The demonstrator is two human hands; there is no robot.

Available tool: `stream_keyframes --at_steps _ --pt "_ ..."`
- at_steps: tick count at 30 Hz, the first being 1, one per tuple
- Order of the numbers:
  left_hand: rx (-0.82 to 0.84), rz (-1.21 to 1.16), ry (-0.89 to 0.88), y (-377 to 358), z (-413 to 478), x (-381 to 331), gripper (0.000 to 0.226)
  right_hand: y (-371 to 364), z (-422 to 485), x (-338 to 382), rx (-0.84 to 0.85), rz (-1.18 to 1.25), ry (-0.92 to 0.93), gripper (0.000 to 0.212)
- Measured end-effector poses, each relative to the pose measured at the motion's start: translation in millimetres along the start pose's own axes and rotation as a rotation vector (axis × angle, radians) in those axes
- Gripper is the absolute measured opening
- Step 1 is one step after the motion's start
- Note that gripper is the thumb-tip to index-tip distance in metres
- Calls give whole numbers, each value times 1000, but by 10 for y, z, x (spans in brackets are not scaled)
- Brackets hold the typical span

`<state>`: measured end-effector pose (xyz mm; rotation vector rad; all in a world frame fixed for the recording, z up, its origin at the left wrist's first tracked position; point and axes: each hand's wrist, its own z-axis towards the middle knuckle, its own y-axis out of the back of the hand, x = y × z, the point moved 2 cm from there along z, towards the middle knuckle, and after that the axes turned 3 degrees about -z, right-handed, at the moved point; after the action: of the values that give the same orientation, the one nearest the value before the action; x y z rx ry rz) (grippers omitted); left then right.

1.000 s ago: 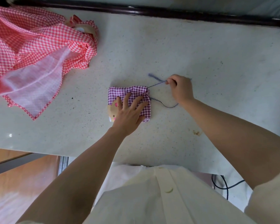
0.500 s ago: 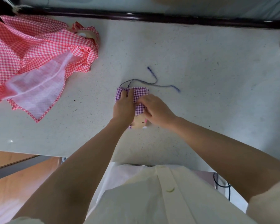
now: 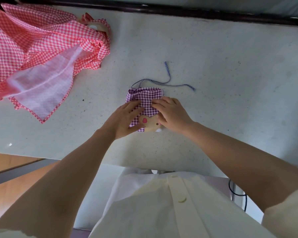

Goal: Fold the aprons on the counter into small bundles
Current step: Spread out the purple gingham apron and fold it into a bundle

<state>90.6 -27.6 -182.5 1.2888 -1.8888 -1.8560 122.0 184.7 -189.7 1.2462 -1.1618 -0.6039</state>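
Observation:
A purple gingham apron [image 3: 144,98], folded into a small square bundle, lies in the middle of the pale counter [image 3: 213,69]. A tan bear patch with a pink heart [image 3: 149,123] shows at its near edge. My left hand [image 3: 126,120] grips the bundle's left side, thumb under the near edge. My right hand [image 3: 172,114] presses and holds its right side. The apron's striped blue string [image 3: 169,81] trails loose beyond the bundle. A red gingham apron [image 3: 41,54] lies spread and crumpled at the far left.
A dark rail [image 3: 179,12] runs along the counter's far edge. The counter's near edge [image 3: 41,157] drops to a wooden floor at the lower left. A black cable [image 3: 237,194] hangs below the counter on the right.
My right hand let go of the string and came onto the bundle. The bundle was turned, so the bear patch now faces me and the string lies beyond it.

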Motion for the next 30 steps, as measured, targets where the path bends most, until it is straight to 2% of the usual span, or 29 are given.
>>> stream_keyframes --at_steps 3,6,10,12,18,21,26,30 --pt "124 -20 21 15 36 29 81 15 -58 3 -48 -114 116 41" --pt "174 -30 22 33 67 59 93 8 -168 -6 10 -55 231 51" --pt "229 16 8 -21 37 153 105 -90 -293 -71 162 -84 196 82" --pt "192 10 -22 -35 23 181 103 -153 -286 -34 141 -98 173 86" --pt "88 -130 -33 -32 1 217 79 -211 -131 76 -41 -78 117 66" --pt "26 -285 6 49 42 270 64 -141 -67 83 -123 84 10 51" --pt "-123 -603 212 147 101 243 53 -20 156 2 -106 287 -163 36" --pt "-234 -768 509 151 151 162 45 2 286 -70 -57 362 -260 26"
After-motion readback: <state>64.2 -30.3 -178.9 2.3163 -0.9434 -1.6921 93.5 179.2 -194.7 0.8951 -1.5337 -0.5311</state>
